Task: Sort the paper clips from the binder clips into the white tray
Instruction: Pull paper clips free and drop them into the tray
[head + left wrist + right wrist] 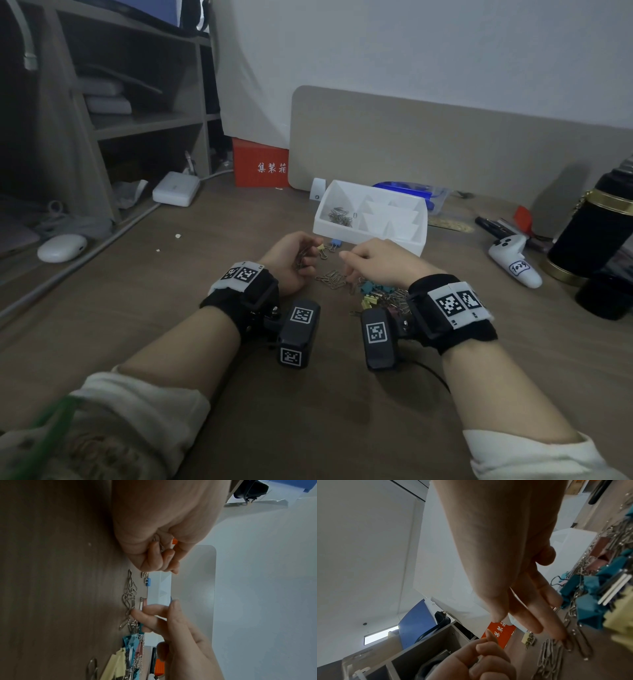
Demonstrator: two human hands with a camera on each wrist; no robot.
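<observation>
My left hand (303, 257) lies on the wooden desk with its fingers curled around a few silver paper clips (159, 545). My right hand (347, 265) reaches down with straight fingers, and one fingertip (565, 640) presses on a loose paper clip in the pile of paper clips (332, 279) between the hands. Coloured binder clips (378, 294) mixed with more paper clips lie under the right wrist. A yellow binder clip (321, 249) and a blue binder clip (335, 244) sit just before the white tray (394, 240). The tray's left compartment holds several paper clips (340, 217).
A white controller (513, 262), a black flask (596, 233) and pens lie at the right. A blue plastic box (414, 192) stands behind the tray, against a beige panel (445, 147). A red box (260, 164), a white adapter (176, 188) and a white case (61, 248) sit left.
</observation>
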